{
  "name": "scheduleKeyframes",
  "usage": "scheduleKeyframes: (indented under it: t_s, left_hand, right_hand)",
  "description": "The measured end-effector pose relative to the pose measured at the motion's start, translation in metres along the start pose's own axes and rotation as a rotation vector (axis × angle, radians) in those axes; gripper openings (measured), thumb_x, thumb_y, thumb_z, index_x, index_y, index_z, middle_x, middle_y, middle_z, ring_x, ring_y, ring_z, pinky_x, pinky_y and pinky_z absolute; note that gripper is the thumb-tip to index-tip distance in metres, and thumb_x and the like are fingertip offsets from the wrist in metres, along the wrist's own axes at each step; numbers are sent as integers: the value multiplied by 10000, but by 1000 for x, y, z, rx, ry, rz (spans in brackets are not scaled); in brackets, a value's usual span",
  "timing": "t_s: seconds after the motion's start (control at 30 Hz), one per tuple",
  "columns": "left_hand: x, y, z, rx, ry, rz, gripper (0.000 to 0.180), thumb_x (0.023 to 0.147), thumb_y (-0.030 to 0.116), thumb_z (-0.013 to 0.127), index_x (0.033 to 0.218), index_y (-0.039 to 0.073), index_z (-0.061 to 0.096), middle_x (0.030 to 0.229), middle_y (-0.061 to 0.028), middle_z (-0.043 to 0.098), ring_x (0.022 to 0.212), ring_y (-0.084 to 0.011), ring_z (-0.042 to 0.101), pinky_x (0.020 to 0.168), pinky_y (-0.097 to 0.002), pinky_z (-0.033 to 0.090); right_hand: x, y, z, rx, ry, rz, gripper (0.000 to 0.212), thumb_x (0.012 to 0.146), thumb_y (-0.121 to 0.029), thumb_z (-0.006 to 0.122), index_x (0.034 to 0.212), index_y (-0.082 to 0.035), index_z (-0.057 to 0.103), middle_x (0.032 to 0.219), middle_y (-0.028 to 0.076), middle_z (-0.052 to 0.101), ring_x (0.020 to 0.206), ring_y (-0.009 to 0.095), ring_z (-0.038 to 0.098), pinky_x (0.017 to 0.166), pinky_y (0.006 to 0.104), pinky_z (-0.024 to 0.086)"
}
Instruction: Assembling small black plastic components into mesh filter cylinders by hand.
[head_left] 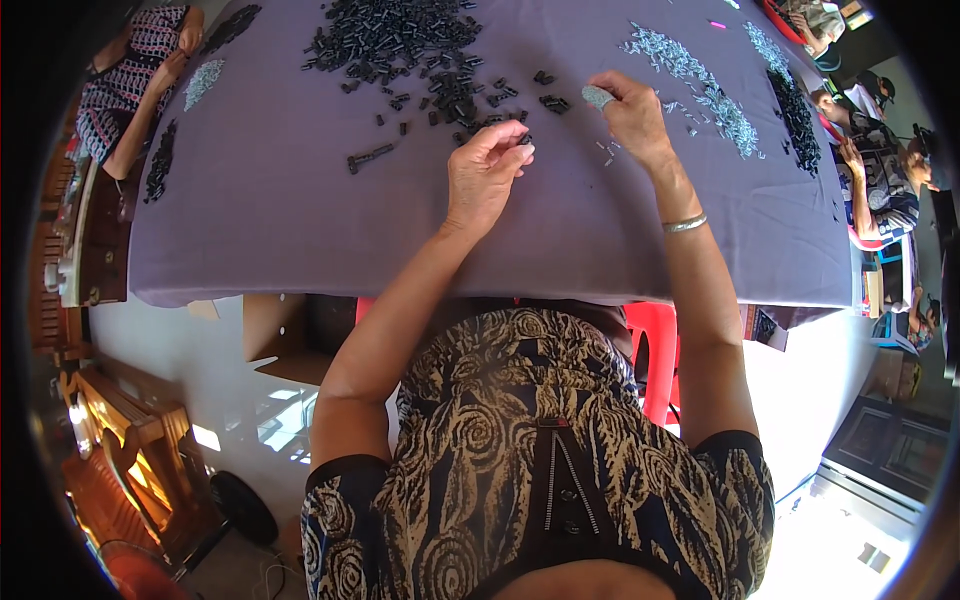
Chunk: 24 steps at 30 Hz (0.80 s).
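Note:
My left hand [482, 182] is over the middle of the table, thumb and fingers pinched on a small black part [526, 140] that shows only in part. To its right, my right hand [638, 122] is closed, the fingers curled in; whatever they hold is hidden. A grey-white covering [598, 96] wraps the tip of one digit there. Beyond my left hand spreads a large heap of small black parts [390, 38]. Several black pieces joined in a short row [370, 157] lie left of that hand. Loose silvery pins [608, 152] lie beside my right hand.
A purple-grey cloth [300, 230] covers the table. Heaps of silvery pins [700, 85] and black parts [795, 120] lie to the right, with smaller piles [204, 82] at the left edge. Other people sit along both sides. A red chair [655, 360] is beneath me.

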<state>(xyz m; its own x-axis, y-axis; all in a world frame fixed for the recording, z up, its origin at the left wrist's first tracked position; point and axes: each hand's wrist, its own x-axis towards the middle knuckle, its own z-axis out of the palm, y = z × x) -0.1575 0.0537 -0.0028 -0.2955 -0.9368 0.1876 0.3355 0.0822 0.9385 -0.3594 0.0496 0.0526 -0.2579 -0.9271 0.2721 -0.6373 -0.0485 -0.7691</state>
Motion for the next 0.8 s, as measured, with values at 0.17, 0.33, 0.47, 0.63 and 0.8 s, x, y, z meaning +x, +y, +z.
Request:
scheduleKeyframes:
  t_s: [0.17, 0.33, 0.47, 0.63, 0.8]
  left_hand:
    - [3, -4, -5, -100, 2, -20, 206, 808, 13, 635, 1014, 14, 624, 892, -45, 634, 747, -106, 608, 637, -224, 488]
    - [4, -7, -4, -115, 4, -18, 202, 814, 22, 642, 1015, 12, 626, 895, -52, 641, 765, -126, 626, 622, -232, 489]
    - [4, -8, -5, -115, 20, -22, 206, 813, 21, 655, 1017, 10, 627, 894, -57, 648, 775, -146, 641, 604, -235, 488]
    - [3, -8, -1, -116, 21, -37, 203, 813, 25, 656, 1014, 11, 628, 898, -55, 646, 762, -145, 642, 600, -235, 487]
    - [2, -8, -4, -128, 21, -44, 198, 817, 33, 654, 1012, 12, 628, 901, -54, 645, 755, -146, 643, 598, -235, 486]
  right_hand:
    - [1, -3, 5, -129, -146, -27, 139, 810, -88, 601, 935, -56, 653, 778, 66, 657, 668, 140, 580, 626, 279, 469]
    - [7, 7, 19, -233, -215, -152, 161, 798, -114, 624, 945, -53, 646, 877, 122, 658, 824, 270, 633, 730, 365, 492]
    - [8, -1, 26, -358, -229, -128, 173, 794, -131, 628, 950, -60, 648, 933, 132, 652, 872, 312, 623, 755, 401, 489]
    - [22, 5, 32, -495, -309, -125, 130, 760, -95, 625, 851, -3, 635, 804, 145, 644, 728, 264, 615, 674, 357, 481]
    - [13, -17, 25, -351, -395, -102, 128, 751, -94, 624, 834, 3, 639, 704, 108, 616, 677, 199, 598, 617, 347, 473]
